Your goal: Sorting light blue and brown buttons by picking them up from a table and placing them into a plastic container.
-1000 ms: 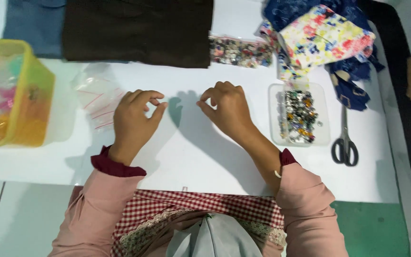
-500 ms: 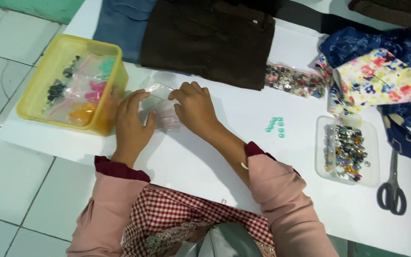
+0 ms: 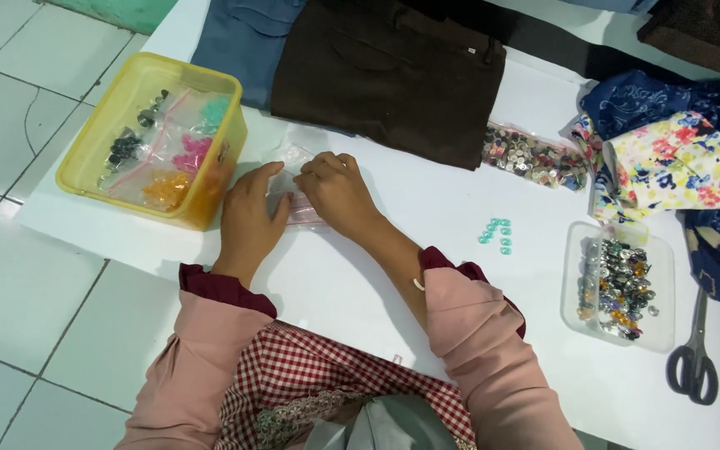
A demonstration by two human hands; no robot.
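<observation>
The small bag (image 3: 297,187) under both hands is thin clear plastic, glossy and crinkled. The yellow tub (image 3: 210,179) beside it is translucent plastic — smooth, with a slight sheen. The bench (image 3: 427,208) is matt white and smooth. The brown garment (image 3: 385,75) is matt cloth; the scissors (image 3: 693,362) have dark plastic handles.

Hands: left hand (image 3: 249,218) and right hand (image 3: 337,193) side by side on a small plastic bag (image 3: 293,179), flat on the table (image 3: 427,208).
Left of them: tub (image 3: 118,196) (bagged bits inside).
Behind: folded trousers (image 3: 389,79).
Right: loose beads (image 3: 496,235), then tray (image 3: 662,329), scissors (image 3: 695,360) beyond.
</observation>
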